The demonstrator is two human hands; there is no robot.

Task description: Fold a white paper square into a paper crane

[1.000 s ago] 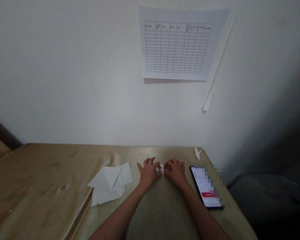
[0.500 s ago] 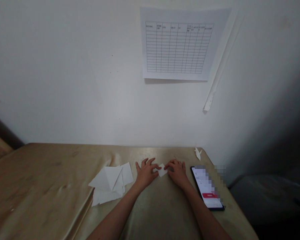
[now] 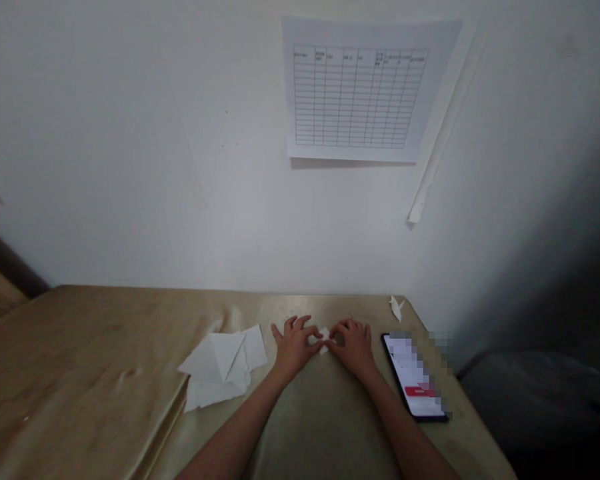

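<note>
A small piece of white folded paper (image 3: 325, 333) lies on the table between my two hands, partly hidden by the fingers. My left hand (image 3: 296, 341) has its thumb and index finger closed on the paper's left side, while the other fingers fan outward. From the right, my right hand (image 3: 353, 341) pinches the same paper with thumb and index finger, the rest of its fingers bent. Both thumbs meet near the middle of the paper. To the left of my left hand rests a pile of white paper sheets (image 3: 220, 363), some with creases.
The table (image 3: 105, 373) has a wrinkled brown cover and stands against a white wall. At the right lies a phone (image 3: 410, 380) with a lit screen. Near the back right corner sits a small folded paper figure (image 3: 396, 307). A printed chart (image 3: 355, 100) hangs on the wall.
My thumbs have moved inward until they nearly touch over the small paper, and now cover more of it. The pile, phone and paper figure stay where they were.
</note>
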